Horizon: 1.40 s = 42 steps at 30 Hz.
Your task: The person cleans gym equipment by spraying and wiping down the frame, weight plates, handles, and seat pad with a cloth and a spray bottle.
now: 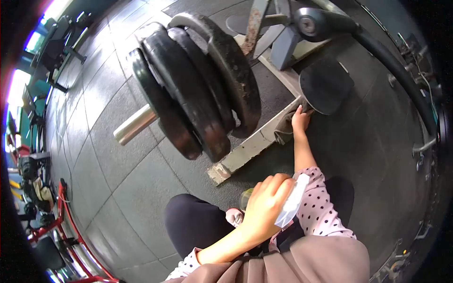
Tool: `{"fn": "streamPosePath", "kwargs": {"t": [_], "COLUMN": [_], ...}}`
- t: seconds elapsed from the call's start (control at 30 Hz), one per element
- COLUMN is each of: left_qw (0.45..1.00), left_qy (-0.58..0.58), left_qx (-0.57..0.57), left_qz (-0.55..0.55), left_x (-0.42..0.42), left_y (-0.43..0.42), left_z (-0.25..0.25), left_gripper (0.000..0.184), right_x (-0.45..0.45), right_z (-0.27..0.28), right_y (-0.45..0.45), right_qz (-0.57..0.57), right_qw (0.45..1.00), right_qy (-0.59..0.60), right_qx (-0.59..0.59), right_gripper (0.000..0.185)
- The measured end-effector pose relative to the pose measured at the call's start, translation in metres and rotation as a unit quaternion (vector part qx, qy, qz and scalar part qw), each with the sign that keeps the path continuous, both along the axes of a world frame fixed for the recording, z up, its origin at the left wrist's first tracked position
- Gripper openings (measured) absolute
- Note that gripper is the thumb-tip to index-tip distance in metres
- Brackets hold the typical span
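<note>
My left hand (266, 205) is closed around a spray bottle with a white spray head (293, 202), held above my lap. Beyond the fingers shows a yellowish, see-through part (245, 199), probably the bottle's body. Reaching forward, my right hand (301, 120) presses a grey-brown cloth (283, 129) against the worn, cream-painted base bar (252, 145) of a gym machine. Part of the cloth is hidden under the hand. Just past my right hand is a dark, rounded footplate (326, 85).
Several black weight plates (188, 89) sit on a metal sleeve (135, 124) at left front. A thick black padded bar (373, 45) curves along the right. Red-framed equipment (61, 221) stands at far left, on dark rubber floor tiles (127, 188).
</note>
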<state>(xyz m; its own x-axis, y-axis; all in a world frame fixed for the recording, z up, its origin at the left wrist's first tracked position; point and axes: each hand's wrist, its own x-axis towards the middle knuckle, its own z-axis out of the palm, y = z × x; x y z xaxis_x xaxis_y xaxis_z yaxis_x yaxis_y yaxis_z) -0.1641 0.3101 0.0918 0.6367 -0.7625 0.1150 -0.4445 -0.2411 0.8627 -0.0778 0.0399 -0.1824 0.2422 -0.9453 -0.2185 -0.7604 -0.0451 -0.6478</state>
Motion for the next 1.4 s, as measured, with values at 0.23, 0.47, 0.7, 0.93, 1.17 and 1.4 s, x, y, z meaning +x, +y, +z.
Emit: {"fn": "streamPosePath", "kwargs": {"t": [0.23,0.47,0.7,0.93,1.17,1.4], "left_qw": [1.000,1.000,0.999,0.998,0.997,0.999], "left_qy": [-0.007,-0.013,-0.016,-0.032,-0.034,-0.015], "left_qx": [-0.028,-0.005,-0.020,-0.044,-0.050,-0.030], "left_qz": [-0.001,0.011,0.042,0.040,0.046,0.037], "left_x": [-0.001,0.000,-0.006,-0.006,-0.010,-0.009], "left_y": [-0.014,-0.015,-0.006,-0.013,-0.017,-0.010], "left_z": [-0.002,-0.001,0.009,0.012,0.006,0.012], "left_gripper": [0.046,0.049,0.049,0.050,0.057,0.063], "right_x": [-0.060,-0.070,0.007,-0.066,-0.080,-0.083], "right_z": [-0.044,0.008,-0.035,0.010,0.008,-0.037], "right_y": [0.203,0.209,0.137,0.244,0.261,0.303], "right_qz": [0.135,0.506,0.445,0.620,0.768,0.705], "right_qw": [0.978,0.838,0.871,0.759,0.588,0.671], "right_qy": [0.020,0.005,0.044,-0.006,-0.055,-0.047], "right_qx": [-0.159,-0.204,-0.201,-0.200,-0.250,-0.226], "right_gripper": [0.070,0.068,0.054,0.063,0.059,0.058]}}
